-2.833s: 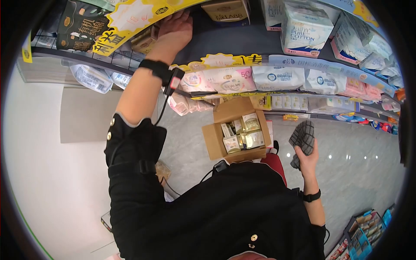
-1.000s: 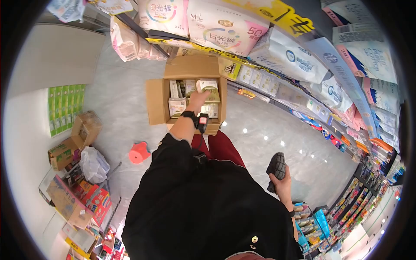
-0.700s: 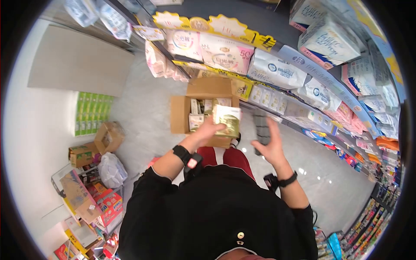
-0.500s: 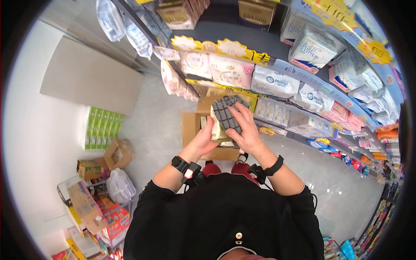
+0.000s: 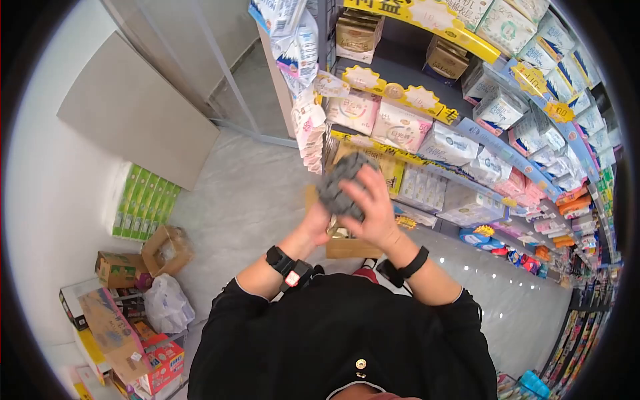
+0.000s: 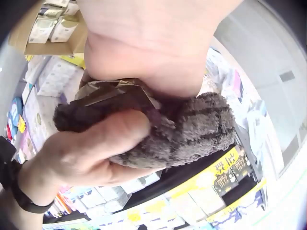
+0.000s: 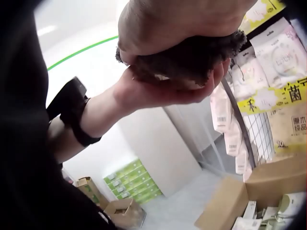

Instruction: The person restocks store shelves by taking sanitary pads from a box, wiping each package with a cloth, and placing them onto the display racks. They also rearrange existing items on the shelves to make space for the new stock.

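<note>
In front of my chest, both hands come together in the head view. My left hand (image 5: 311, 227) grips a small pack from below; the left wrist view shows its shiny gold-brown wrapper (image 6: 117, 90), and the rest of the pack is hidden. Over it lies a grey checked cloth (image 5: 341, 180), fuzzy in the left wrist view. My right hand (image 5: 375, 210) holds this cloth against the pack, fingers spread across it and thumb bent round it. Below the hands stands an open carton (image 5: 353, 249) with several similar packs inside, partly covered by my hands.
Shelves of packaged goods (image 5: 400, 127) rise ahead and to the right, with yellow price strips (image 5: 400, 90) along their edges. At the left are a grey panel (image 5: 143, 113), green boxes (image 5: 147, 203), an open cardboard box (image 5: 167, 250) and a white plastic bag (image 5: 167, 303).
My left hand has come down from the shelf to the carton and lifted a pack from it. The right hand has brought the cloth over onto the pack. The head view has shifted.
</note>
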`<control>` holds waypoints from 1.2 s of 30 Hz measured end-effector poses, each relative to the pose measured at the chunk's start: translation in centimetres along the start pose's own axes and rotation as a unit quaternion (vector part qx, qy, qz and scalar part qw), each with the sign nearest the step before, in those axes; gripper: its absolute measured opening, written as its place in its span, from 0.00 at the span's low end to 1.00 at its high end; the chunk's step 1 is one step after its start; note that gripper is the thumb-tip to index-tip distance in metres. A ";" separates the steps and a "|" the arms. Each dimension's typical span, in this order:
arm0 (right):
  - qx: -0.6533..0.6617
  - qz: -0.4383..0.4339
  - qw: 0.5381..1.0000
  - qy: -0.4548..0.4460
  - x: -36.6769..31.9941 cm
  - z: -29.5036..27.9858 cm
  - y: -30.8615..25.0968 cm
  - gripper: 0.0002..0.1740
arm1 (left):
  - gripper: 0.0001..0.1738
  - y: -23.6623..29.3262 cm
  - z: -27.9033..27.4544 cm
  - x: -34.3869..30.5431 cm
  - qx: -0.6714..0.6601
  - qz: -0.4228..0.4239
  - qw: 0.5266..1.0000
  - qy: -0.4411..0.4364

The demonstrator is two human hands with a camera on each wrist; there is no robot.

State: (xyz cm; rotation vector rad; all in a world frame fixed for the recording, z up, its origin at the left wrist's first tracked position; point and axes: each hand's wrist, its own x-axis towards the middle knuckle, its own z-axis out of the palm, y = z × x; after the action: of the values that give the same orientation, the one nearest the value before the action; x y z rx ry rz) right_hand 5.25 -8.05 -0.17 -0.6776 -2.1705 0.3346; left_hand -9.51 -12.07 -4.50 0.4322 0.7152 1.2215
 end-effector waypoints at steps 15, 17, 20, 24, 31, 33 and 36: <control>0.088 -0.056 0.994 -0.031 5.0 -3.0 -6.7 0.24 | 0.34 5.1 -1.6 -4.5 0.293 0.129 0.931 -0.178; 0.092 0.032 0.995 -0.028 3.2 -3.4 -5.6 0.22 | 0.34 5.4 -1.8 -5.1 0.231 -0.015 0.952 -0.200; 0.098 0.236 0.967 -0.018 -1.1 -4.2 -3.2 0.20 | 0.39 6.8 -0.6 -6.3 0.233 0.032 0.942 -0.238; 0.217 0.388 0.893 0.068 -3.4 -6.7 -3.8 0.21 | 0.42 7.9 0.1 -6.0 0.269 0.104 0.923 -0.254; -0.008 0.009 1.000 -0.020 0.3 -6.0 -9.7 0.36 | 0.25 3.6 1.7 -4.9 0.221 0.047 0.947 -0.230; 0.087 0.087 0.990 -0.074 0.5 -5.9 -8.1 0.34 | 0.26 4.0 1.5 -4.8 0.291 0.022 0.913 -0.284; 0.141 0.214 0.964 -0.066 -1.5 -5.6 -5.3 0.24 | 0.28 5.5 2.7 -6.0 0.461 0.041 0.800 -0.381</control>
State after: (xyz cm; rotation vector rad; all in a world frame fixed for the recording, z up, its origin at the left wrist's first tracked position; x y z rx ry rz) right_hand 8.53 -13.23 4.78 -0.9803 -2.0279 0.9205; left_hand -12.46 -15.94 2.57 1.6758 0.5279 0.5792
